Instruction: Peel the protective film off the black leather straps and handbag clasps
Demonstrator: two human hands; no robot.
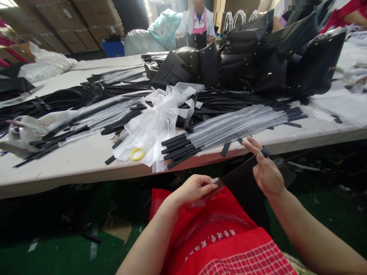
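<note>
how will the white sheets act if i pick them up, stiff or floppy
Probably floppy: the white sheets curl and bunch into loose folds. They look thin, so likely light for their size. The yellow ring lying on them could slide off when they lift.

red apron (226,208) with white grid panels, black strap (240,167), yellow ring (137,159), green floor (20,254)

Bag workshop: heaped black handbags (246,63), stacked cartons (69,25), long worktable (65,162).

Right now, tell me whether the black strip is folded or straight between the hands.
Straight: the black strip runs in one slanting line from left hand to right hand.
</note>
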